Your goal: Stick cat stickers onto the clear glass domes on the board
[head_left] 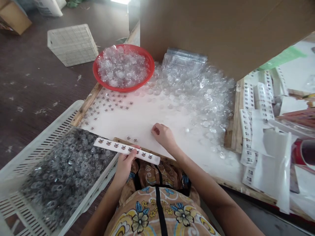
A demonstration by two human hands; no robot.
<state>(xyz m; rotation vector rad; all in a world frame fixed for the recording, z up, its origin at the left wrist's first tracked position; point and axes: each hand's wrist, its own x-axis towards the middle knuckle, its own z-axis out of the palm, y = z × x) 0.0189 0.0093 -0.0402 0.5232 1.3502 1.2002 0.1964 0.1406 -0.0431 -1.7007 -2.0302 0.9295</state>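
Note:
My left hand [125, 163] grips a white strip [104, 143] printed with a row of small dark animal faces, its thumb on top near the strip's middle. The strip lies across the table's front edge. To its right, my right hand [163, 135] is closed above the white tabletop [142, 114], fingers curled with the fingertips together; whatever they hold, if anything, is too small to make out. Small face stickers [114, 103] are spread over the left of the table. Two more [131, 139] lie just behind the strip.
Clear round plastic pieces [197, 88] cover the table's back and right. A red basin [125, 89] of clear pieces stands back left. A white crate [73, 111] with many pieces is at left. Sticker strips [247, 131] lie at right; cardboard [209, 29] rises behind.

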